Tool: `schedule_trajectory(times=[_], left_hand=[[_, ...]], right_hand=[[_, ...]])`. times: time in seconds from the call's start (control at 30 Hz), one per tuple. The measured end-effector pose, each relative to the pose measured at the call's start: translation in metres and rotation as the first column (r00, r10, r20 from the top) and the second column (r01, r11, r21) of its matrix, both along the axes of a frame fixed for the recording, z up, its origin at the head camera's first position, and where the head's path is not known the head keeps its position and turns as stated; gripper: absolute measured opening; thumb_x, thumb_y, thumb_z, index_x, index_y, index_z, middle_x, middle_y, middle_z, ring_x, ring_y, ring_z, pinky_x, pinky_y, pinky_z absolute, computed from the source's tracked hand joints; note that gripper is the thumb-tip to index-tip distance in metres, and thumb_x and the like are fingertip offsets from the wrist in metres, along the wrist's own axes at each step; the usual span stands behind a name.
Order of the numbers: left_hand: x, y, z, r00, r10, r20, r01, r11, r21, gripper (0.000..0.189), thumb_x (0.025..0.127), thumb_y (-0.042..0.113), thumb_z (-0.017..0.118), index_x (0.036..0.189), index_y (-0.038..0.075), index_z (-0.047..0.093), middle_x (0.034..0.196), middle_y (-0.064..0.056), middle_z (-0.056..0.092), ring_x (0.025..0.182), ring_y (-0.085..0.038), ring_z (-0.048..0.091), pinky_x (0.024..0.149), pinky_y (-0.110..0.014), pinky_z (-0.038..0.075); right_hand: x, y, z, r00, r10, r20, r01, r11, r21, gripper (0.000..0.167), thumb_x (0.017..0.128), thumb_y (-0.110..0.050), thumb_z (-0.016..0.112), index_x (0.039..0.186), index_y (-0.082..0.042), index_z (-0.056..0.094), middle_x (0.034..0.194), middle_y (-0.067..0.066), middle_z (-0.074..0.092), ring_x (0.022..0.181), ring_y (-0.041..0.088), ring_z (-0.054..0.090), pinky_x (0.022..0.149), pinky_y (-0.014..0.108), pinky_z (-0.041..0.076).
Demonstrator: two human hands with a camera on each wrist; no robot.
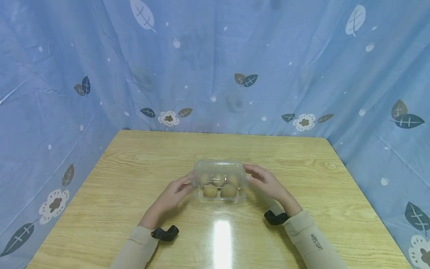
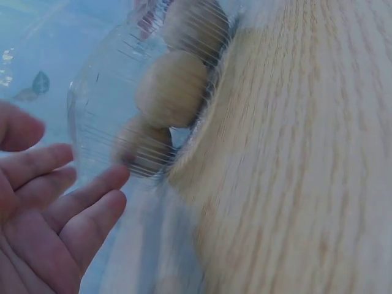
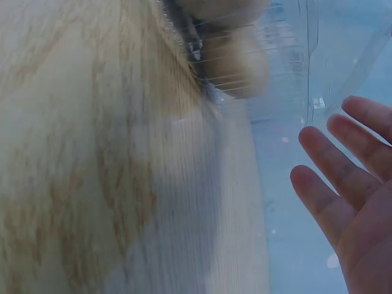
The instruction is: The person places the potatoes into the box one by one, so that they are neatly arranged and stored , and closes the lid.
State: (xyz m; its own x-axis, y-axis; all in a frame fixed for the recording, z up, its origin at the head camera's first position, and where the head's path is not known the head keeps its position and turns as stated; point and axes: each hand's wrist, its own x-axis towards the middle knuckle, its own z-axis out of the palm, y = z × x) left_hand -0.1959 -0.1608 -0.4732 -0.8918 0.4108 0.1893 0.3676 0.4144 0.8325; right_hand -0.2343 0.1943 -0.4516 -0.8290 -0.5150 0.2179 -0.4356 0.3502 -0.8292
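Observation:
A clear plastic egg carton (image 1: 220,198) stands at the middle of the table, its see-through lid (image 1: 218,166) tilted up at the back. Several brown eggs (image 1: 228,190) sit inside in two rows, the back ones seen through the plastic. At the carton's left side is my left hand (image 1: 173,191), fingers extended, with the fingertips (image 2: 116,177) right at the plastic wall. My right hand (image 1: 267,181) is on the other side, its fingers spread and nearly straight near the lid's right edge. Neither hand curls round anything.
The carton and hands are over a light wood-grain table (image 1: 161,149). A blue curtain (image 1: 215,56) with leaf and flower prints hangs behind the table and along both sides. Black straps (image 1: 165,234) circle both wrists. A bright reflection lies on the tabletop in front of the carton.

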Motion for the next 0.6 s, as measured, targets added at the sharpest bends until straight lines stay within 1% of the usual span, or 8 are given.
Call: schedule_trajectory(times=[0.1, 0.23, 0.3, 0.33, 0.43, 0.47, 0.53, 0.6], left_hand=[[0.0018, 0.0003, -0.0009, 0.999, 0.043, -0.023, -0.043, 0.999, 0.0, 0.045, 0.102, 0.023, 0.042, 0.144, 0.008, 0.04, 0.151, -0.009, 0.034, 0.136, -0.032, 0.038, 0.115, -0.046, 0.026], [0.0027, 0.0012, -0.0035, 0.998, 0.058, -0.038, -0.058, 0.998, -0.001, 0.043, 0.104, 0.019, 0.033, 0.145, 0.003, 0.036, 0.154, -0.013, 0.028, 0.126, -0.034, 0.05, 0.114, -0.046, 0.027], [0.0025, 0.0021, -0.0043, 0.997, 0.063, -0.052, -0.063, 0.998, -0.001, 0.044, 0.105, 0.017, 0.031, 0.145, 0.001, 0.034, 0.154, -0.017, 0.025, 0.127, -0.036, 0.049, 0.114, -0.047, 0.025], [0.0021, 0.0027, -0.0045, 0.996, 0.066, -0.056, -0.066, 0.998, 0.001, 0.044, 0.105, 0.016, 0.031, 0.145, -0.001, 0.033, 0.154, -0.019, 0.024, 0.127, -0.037, 0.048, 0.114, -0.047, 0.024], [0.0012, 0.0044, -0.0039, 0.995, 0.075, -0.065, -0.075, 0.997, 0.008, 0.046, 0.104, 0.014, 0.033, 0.146, -0.003, 0.028, 0.154, -0.021, 0.02, 0.138, -0.038, 0.031, 0.115, -0.048, 0.019], [0.001, 0.0047, -0.0037, 0.995, 0.074, -0.064, -0.074, 0.997, 0.008, 0.047, 0.104, 0.014, 0.034, 0.147, -0.002, 0.026, 0.155, -0.021, 0.019, 0.138, -0.037, 0.031, 0.115, -0.049, 0.019], [0.0005, 0.0048, -0.0037, 0.996, 0.064, -0.061, -0.064, 0.998, 0.006, 0.05, 0.103, 0.014, 0.036, 0.149, -0.001, 0.021, 0.156, -0.02, 0.015, 0.132, -0.037, 0.042, 0.114, -0.048, 0.024], [-0.0001, 0.005, -0.0035, 0.997, 0.049, -0.052, -0.049, 0.999, 0.005, 0.055, 0.103, 0.017, 0.039, 0.15, 0.002, 0.018, 0.158, -0.017, 0.013, 0.122, -0.035, 0.054, 0.11, -0.047, 0.033]], right_hand=[[0.0021, -0.0002, -0.0014, 1.0, 0.004, -0.018, -0.003, 1.0, 0.03, 0.048, 0.095, -0.012, 0.056, 0.14, -0.002, 0.043, 0.142, 0.019, 0.046, 0.129, 0.036, 0.045, 0.107, 0.049, 0.04], [0.0059, 0.0003, -0.0026, 0.999, 0.022, -0.031, -0.02, 0.998, 0.06, 0.055, 0.093, -0.01, 0.059, 0.144, -0.003, 0.038, 0.143, 0.02, 0.044, 0.128, 0.038, 0.047, 0.106, 0.052, 0.04], [0.0071, 0.0005, -0.0033, 0.999, 0.031, -0.042, -0.027, 0.996, 0.083, 0.059, 0.092, -0.011, 0.061, 0.145, -0.004, 0.036, 0.145, 0.019, 0.043, 0.127, 0.038, 0.047, 0.106, 0.053, 0.04], [0.0075, 0.0005, -0.0033, 0.998, 0.034, -0.049, -0.03, 0.995, 0.097, 0.061, 0.092, -0.012, 0.062, 0.146, -0.005, 0.035, 0.146, 0.019, 0.042, 0.127, 0.038, 0.047, 0.106, 0.053, 0.04], [0.0077, 0.0011, -0.0046, 0.996, 0.044, -0.081, -0.032, 0.989, 0.146, 0.066, 0.091, -0.019, 0.064, 0.147, -0.007, 0.033, 0.148, 0.016, 0.039, 0.128, 0.036, 0.048, 0.105, 0.052, 0.041], [0.0077, 0.0013, -0.0048, 0.995, 0.049, -0.092, -0.033, 0.986, 0.161, 0.067, 0.09, -0.021, 0.065, 0.147, -0.008, 0.033, 0.149, 0.015, 0.038, 0.127, 0.036, 0.048, 0.105, 0.051, 0.042], [0.0075, 0.0013, -0.0054, 0.992, 0.054, -0.116, -0.032, 0.982, 0.187, 0.07, 0.089, -0.025, 0.066, 0.148, -0.009, 0.032, 0.15, 0.014, 0.037, 0.127, 0.035, 0.049, 0.104, 0.051, 0.043], [0.0077, 0.0014, -0.0055, 0.989, 0.059, -0.135, -0.03, 0.978, 0.204, 0.072, 0.089, -0.028, 0.067, 0.149, -0.009, 0.031, 0.15, 0.014, 0.037, 0.126, 0.034, 0.05, 0.104, 0.052, 0.043]])
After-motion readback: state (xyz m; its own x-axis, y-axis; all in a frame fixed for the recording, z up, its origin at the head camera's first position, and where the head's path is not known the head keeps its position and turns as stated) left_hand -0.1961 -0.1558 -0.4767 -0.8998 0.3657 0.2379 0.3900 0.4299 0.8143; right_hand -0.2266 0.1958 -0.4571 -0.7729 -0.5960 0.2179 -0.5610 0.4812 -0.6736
